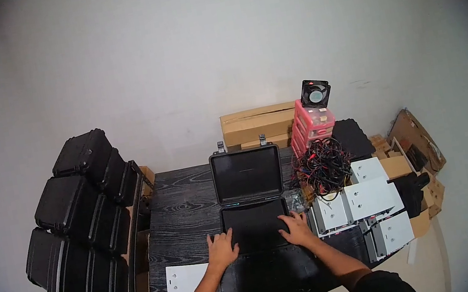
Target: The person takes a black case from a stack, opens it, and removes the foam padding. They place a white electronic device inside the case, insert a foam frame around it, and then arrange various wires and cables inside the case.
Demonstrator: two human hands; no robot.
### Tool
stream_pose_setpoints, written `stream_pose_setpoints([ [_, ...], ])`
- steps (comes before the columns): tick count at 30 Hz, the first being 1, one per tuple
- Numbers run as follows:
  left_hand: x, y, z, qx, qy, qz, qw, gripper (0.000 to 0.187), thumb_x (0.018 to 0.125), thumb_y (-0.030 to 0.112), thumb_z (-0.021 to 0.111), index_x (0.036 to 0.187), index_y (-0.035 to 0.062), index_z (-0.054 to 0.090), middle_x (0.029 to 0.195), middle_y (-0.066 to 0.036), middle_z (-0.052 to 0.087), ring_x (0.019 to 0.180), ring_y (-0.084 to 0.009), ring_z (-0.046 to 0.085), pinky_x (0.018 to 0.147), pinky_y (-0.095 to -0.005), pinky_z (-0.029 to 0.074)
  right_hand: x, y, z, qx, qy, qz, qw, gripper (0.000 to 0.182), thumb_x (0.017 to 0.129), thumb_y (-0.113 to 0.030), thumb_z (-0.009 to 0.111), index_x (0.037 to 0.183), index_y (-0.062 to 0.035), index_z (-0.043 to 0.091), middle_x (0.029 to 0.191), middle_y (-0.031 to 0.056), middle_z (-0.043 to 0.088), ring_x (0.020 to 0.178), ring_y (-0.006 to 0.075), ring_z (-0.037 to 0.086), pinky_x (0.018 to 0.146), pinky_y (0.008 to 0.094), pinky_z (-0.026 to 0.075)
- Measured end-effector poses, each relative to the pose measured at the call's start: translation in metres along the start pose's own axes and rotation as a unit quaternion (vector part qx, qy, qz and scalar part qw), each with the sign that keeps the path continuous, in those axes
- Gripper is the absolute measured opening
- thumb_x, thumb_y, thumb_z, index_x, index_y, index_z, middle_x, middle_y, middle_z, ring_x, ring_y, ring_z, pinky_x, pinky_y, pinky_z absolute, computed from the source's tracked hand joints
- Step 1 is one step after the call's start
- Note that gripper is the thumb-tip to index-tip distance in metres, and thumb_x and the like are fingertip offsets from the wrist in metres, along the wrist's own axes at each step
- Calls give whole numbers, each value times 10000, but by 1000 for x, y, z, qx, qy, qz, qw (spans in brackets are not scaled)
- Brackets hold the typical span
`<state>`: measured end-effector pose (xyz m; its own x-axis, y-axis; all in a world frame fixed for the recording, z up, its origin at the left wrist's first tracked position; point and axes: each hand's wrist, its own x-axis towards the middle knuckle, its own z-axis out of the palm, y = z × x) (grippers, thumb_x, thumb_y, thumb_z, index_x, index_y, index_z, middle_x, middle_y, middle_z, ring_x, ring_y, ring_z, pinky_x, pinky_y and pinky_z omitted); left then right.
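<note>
An open black hard case (pixel 247 174) stands on the dark wood-grain table, its lid raised at the back with two latches at the top. A flat black panel or insert (pixel 254 224) lies in its lower half. On the left edge of the case rests my left hand (pixel 223 250), fingers spread. My right hand (pixel 297 228) lies at the right edge, its fingers also apart. Neither hand holds anything. Just left of my left forearm is a white panel (pixel 186 279).
Black cases (pixel 64 202) are stacked at the left on a rack. Tangled cables (pixel 327 167), a pink drawer unit (pixel 300 128) topped by a fan (pixel 316 94), and white boxes (pixel 369 197) stand at the right. Cardboard boxes (pixel 256 125) are behind the table (pixel 179 204).
</note>
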<state>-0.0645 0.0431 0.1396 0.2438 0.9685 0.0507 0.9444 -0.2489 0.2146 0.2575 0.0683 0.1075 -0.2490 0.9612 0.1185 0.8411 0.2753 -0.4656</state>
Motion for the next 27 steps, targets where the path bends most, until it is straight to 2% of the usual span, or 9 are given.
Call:
stream_pose_setpoints([
  [3, -1, -5, 7, 7, 14, 17, 1000, 619, 894, 355, 694, 1421, 51, 578, 1167, -144, 616, 1205, -351, 557, 1167, -674, 293, 2, -1, 1, -15, -7, -6, 1000, 591, 892, -328, 741, 1436, -173, 570, 1356, 138, 634, 1462, 405, 380, 1188, 733, 154],
  [6, 2, -8, 14, -24, 15, 22, 999, 575, 875, 360, 717, 1371, 82, 630, 1156, -138, 588, 1217, -332, 534, 1166, -699, 274, 3, -6, -2, -77, -52, -3, 996, 587, 897, -366, 723, 1439, -200, 572, 1459, 134, 562, 1483, 431, 333, 1178, 747, 140],
  [9, 5, -10, 15, 15, 7, 32, 999, 555, 860, 357, 733, 1343, 96, 651, 1209, -137, 588, 1275, -323, 506, 1167, -738, 223, -1, -18, -2, -158, -35, -8, 987, 552, 853, -314, 764, 1376, -189, 641, 1505, 132, 510, 1502, 422, 307, 1178, 751, 160],
  [12, 10, -15, 19, 37, 13, 73, 997, 524, 877, 376, 716, 1320, 99, 673, 1340, -129, 578, 1410, -316, 420, 1166, -766, 171, 2, -27, -5, -206, -45, -27, 977, 544, 844, -333, 763, 1357, -184, 660, 1537, 138, 470, 1522, 374, 289, 1172, 764, 151],
  [15, 15, -17, 24, 79, -30, 106, 991, 559, 877, 445, 701, 1337, 129, 682, 1446, -121, 552, 1501, -324, 335, 1172, -782, 106, 15, -16, 10, -244, -87, -96, 961, 609, 808, -336, 791, 1381, -192, 641, 1547, 142, 465, 1516, 330, 321, 1169, 777, 135],
  [18, 27, -12, 16, 135, -116, 93, 980, 604, 889, 532, 651, 1368, 165, 677, 1516, -99, 528, 1536, -312, 291, 1181, -780, 50, 24, -15, 24, -253, -92, -108, 957, 567, 848, -356, 750, 1377, -180, 646, 1481, 128, 544, 1467, 313, 423, 1160, 795, 111],
  [21, 40, 0, 1, 184, -244, 83, 949, 624, 911, 535, 617, 1423, 179, 636, 1562, -79, 497, 1554, -297, 256, 1176, -783, -2, 34, -17, 31, -280, -198, -44, 938, 568, 857, -358, 740, 1392, -194, 639, 1362, 117, 643, 1358, 314, 550, 1165, 795, 89],
  [24, 43, 3, 1, 190, -268, 86, 941, 622, 935, 548, 584, 1430, 174, 630, 1559, -83, 501, 1544, -311, 280, 1169, -793, 18, 35, -18, 40, -318, -187, -37, 929, 556, 877, -374, 717, 1398, -201, 636, 1252, 102, 698, 1278, 294, 613, 1179, 783, 77],
  [27, 34, -20, 24, 72, -133, 137, 979, 618, 940, 504, 603, 1450, 155, 597, 1557, -93, 498, 1523, -326, 321, 1168, -792, 66, 32, -22, 32, -318, -192, -43, 927, 532, 897, -390, 692, 1392, -201, 643, 1251, 104, 692, 1264, 294, 615, 1193, 765, 72],
])
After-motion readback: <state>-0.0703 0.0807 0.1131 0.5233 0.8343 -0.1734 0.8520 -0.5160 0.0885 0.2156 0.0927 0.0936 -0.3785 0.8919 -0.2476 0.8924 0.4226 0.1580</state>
